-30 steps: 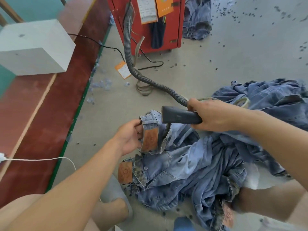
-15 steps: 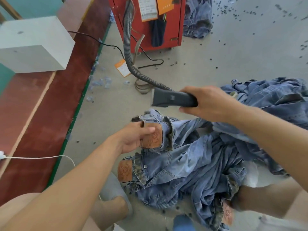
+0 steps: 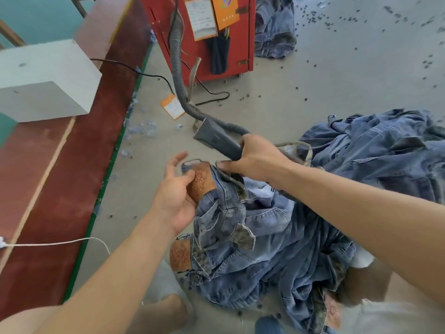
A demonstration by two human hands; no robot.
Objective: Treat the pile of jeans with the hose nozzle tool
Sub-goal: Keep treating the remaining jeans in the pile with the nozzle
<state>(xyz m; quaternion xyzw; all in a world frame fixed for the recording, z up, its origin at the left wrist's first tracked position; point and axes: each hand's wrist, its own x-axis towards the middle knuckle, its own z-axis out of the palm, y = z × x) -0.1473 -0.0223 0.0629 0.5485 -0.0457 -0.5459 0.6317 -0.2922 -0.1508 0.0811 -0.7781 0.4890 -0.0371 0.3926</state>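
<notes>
Head view: the left hand (image 3: 177,194) presses its thumb on the brown leather patch (image 3: 201,182) of the top pair, fingers spread loose. The right hand (image 3: 256,157) has its grip clenched around the grey nozzle (image 3: 218,138) and its hose (image 3: 178,68), just above the jeans pile (image 3: 277,237) on the floor.

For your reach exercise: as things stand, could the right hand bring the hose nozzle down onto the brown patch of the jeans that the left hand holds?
Probably yes. The right hand grips the hose nozzle just above the brown patch, which the left hand holds up; nothing lies between them.
</notes>
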